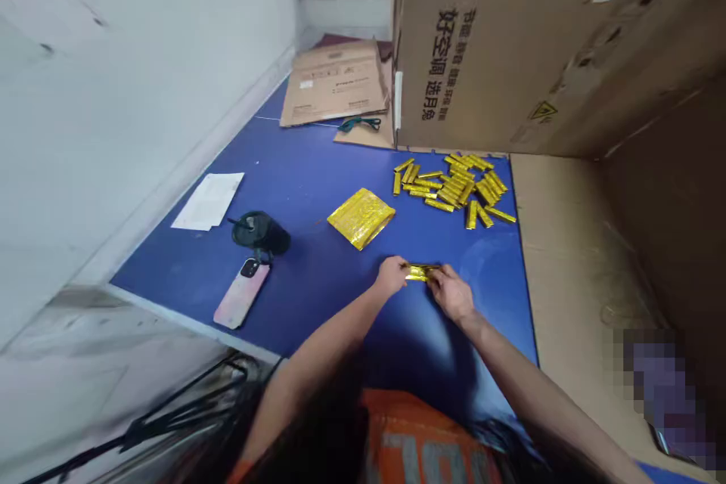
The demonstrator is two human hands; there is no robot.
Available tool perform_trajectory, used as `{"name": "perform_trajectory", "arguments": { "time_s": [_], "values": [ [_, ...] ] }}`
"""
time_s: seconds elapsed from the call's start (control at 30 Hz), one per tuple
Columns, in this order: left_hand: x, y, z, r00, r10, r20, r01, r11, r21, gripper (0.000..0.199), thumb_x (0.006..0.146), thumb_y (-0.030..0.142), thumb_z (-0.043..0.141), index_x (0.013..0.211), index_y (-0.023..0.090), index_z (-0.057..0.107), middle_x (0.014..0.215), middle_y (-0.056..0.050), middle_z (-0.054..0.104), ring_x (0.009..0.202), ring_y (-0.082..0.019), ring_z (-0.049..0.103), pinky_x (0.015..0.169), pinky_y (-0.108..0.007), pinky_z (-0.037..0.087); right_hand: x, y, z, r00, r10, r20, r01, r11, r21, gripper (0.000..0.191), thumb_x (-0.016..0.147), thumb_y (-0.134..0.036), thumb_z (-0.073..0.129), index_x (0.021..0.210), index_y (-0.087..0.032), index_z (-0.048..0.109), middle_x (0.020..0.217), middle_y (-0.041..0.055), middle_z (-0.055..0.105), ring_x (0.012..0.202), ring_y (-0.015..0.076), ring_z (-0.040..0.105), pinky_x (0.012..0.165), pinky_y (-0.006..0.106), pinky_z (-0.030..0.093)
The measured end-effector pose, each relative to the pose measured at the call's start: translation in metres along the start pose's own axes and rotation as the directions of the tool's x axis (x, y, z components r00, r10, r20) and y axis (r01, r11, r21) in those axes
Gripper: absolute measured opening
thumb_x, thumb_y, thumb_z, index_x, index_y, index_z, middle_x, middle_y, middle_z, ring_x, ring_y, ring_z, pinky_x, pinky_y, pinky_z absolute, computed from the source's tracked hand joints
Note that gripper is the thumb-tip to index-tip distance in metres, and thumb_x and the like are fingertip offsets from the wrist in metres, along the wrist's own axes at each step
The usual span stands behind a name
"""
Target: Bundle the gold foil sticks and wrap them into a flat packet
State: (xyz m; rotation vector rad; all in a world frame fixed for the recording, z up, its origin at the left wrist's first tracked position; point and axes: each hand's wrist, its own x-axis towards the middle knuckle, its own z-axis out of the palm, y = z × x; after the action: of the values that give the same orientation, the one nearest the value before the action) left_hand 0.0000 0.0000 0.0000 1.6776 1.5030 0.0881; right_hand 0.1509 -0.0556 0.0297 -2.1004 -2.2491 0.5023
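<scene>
white wall [170, 30] – blue tabletop [306, 197] – cardboard partition [499, 45]
</scene>
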Motion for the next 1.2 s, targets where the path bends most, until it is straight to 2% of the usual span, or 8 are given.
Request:
{"name": "perform_trajectory", "arguments": {
  "time_s": [0.07,0.17,0.3,0.43,0.53,0.93,1.07,1.2],
  "values": [
    [0.000,0.001,-0.002,1.000,-0.008,-0.019,0.008,1.000,0.010,0.023,0.085,0.029,0.048,0.097,0.012,0.054,0.086,-0.004,0.058,0.070,-0.012,0.057,0.062,-0.028,0.049,0.000,0.000,0.000,1.000,-0.001,0.007,0.001,1.000,-0.004,0.023,0.086,-0.029,0.038,0.095,-0.025,0.058,0.095,0.0030,0.054,0.081,0.0138,0.053,0.063,0.023,0.040],
    [-0.005,0.004,-0.009,0.996,0.001,-0.090,0.006,0.998,0.068,0.019,0.085,0.026,0.046,0.093,0.011,0.055,0.074,-0.003,0.058,0.064,-0.011,0.056,0.060,-0.025,0.047,0.000,-0.001,-0.002,1.000,-0.012,0.014,0.012,1.000,-0.013,0.024,0.086,-0.029,0.037,0.094,-0.025,0.059,0.094,0.0036,0.054,0.081,0.0143,0.053,0.065,0.023,0.040],
    [-0.028,0.006,-0.021,0.972,0.114,-0.206,-0.068,0.973,0.221,0.019,0.087,0.024,0.039,0.100,0.017,0.051,0.094,-0.006,0.056,0.085,-0.015,0.054,0.077,-0.028,0.042,0.000,-0.003,-0.002,0.999,-0.039,0.011,0.039,0.999,-0.028,0.026,0.087,-0.029,0.035,0.095,-0.024,0.060,0.093,0.0046,0.054,0.084,0.0155,0.052,0.069,0.024,0.039],
    [-0.048,0.004,-0.017,0.934,0.341,-0.104,-0.281,0.883,0.375,0.014,0.085,0.023,0.043,0.091,0.021,0.056,0.098,-0.003,0.054,0.094,-0.016,0.048,0.083,-0.027,0.038,0.000,-0.003,-0.002,0.998,-0.058,0.007,0.059,0.997,-0.044,0.026,0.087,-0.028,0.035,0.094,-0.023,0.060,0.094,0.0057,0.054,0.086,0.0166,0.051,0.072,0.025,0.039],
    [-0.047,0.001,-0.008,0.908,0.414,-0.068,-0.339,0.819,0.462,0.017,0.084,0.017,0.042,0.092,0.018,0.056,0.096,-0.005,0.053,0.095,-0.018,0.046,0.084,-0.030,0.037,0.000,-0.003,-0.001,0.998,-0.070,0.006,0.070,0.996,-0.058,0.026,0.087,-0.027,0.035,0.094,-0.023,0.060,0.094,0.0060,0.054,0.086,0.0168,0.051,0.072,0.025,0.039],
    [-0.032,-0.001,-0.007,0.854,0.515,-0.070,-0.374,0.703,0.605,0.019,0.085,0.016,0.039,0.088,0.017,0.058,0.092,-0.007,0.051,0.089,-0.019,0.045,0.077,-0.031,0.038,0.002,-0.001,-0.003,0.993,-0.117,-0.021,0.116,0.991,-0.068,0.029,0.088,-0.026,0.033,0.089,-0.022,0.062,0.090,0.0061,0.056,0.082,0.0170,0.051,0.070,0.025,0.037],
    [-0.029,-0.003,-0.005,0.851,0.522,-0.068,-0.388,0.709,0.588,0.020,0.085,0.015,0.039,0.082,0.016,0.059,0.087,-0.006,0.052,0.087,-0.019,0.046,0.075,-0.030,0.039,0.001,-0.001,-0.004,0.991,-0.124,-0.040,0.122,0.991,-0.059,0.030,0.087,-0.025,0.033,0.087,-0.022,0.063,0.089,0.0065,0.057,0.083,0.0187,0.049,0.073,0.027,0.037],
    [-0.026,-0.004,-0.001,0.856,0.509,-0.091,-0.384,0.744,0.547,0.019,0.085,0.014,0.040,0.086,0.016,0.058,0.085,-0.004,0.054,0.085,-0.017,0.047,0.080,-0.029,0.038,0.002,0.000,-0.004,0.992,-0.115,-0.053,0.113,0.993,-0.035,0.027,0.086,-0.023,0.036,0.098,-0.020,0.060,0.093,0.0069,0.058,0.087,0.0191,0.049,0.077,0.028,0.036]
  ]
}}
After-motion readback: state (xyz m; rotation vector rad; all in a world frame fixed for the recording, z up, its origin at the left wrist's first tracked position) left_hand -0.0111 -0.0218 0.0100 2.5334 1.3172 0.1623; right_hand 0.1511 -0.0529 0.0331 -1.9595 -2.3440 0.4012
